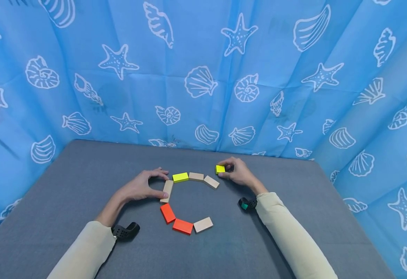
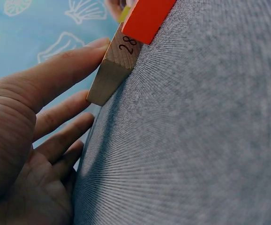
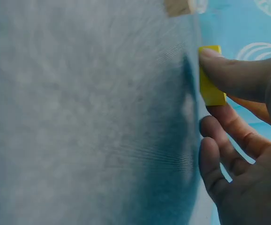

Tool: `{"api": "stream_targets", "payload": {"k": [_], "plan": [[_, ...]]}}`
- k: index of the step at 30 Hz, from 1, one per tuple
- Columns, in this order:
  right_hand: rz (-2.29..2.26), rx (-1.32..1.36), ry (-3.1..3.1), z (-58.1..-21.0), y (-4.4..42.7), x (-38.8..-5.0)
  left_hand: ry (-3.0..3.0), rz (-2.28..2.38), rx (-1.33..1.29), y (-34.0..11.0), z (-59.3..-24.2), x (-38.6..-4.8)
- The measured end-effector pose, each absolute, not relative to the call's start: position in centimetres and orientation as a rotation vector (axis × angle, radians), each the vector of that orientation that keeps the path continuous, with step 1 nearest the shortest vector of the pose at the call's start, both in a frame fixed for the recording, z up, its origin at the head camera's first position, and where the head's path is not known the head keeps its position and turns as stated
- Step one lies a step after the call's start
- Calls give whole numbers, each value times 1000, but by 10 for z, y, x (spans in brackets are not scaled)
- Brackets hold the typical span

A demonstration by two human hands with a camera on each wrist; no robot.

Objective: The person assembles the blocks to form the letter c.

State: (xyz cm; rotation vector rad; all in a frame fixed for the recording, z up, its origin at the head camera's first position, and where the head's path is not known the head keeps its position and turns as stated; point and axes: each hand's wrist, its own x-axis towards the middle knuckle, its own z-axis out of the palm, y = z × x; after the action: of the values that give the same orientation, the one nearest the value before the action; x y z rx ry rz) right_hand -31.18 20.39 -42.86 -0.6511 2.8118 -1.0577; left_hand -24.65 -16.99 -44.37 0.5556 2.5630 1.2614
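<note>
On the grey table, my left hand [image 1: 142, 187] pinches a plain wooden block [image 1: 168, 189] lengthwise, its thumb at the near end and a finger at the far end. In the left wrist view that wooden block [image 2: 111, 77] carries a dark "28", partly covered by an orange-red block [image 2: 149, 18]. Off to the right, my right hand [image 1: 239, 173] holds a yellow block [image 1: 220, 169] between thumb and fingers. The right wrist view has the thumb across this yellow block [image 3: 213, 86], with the other fingers beneath. It stands apart from the arc of blocks.
From the left-hand block, the arc runs through a yellow block [image 1: 180, 177] and two wooden ones [image 1: 196, 176] along the back. Two orange-red blocks [image 1: 182, 226] and a wooden block [image 1: 203, 224] form the front. A blue shell-print curtain [image 1: 203, 108] hangs behind the table [image 1: 259, 240].
</note>
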Motion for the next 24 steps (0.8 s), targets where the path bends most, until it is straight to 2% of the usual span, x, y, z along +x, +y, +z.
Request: {"api": "stream_targets", "payload": {"k": [10,24], "plan": [[-1169,-896,2497,-416,223,-274,2560,1265,537,-170,-444,-246],[-1032,-1119,2181,-427,216,-239,2563,1266,525,-168,-441,-245]]}}
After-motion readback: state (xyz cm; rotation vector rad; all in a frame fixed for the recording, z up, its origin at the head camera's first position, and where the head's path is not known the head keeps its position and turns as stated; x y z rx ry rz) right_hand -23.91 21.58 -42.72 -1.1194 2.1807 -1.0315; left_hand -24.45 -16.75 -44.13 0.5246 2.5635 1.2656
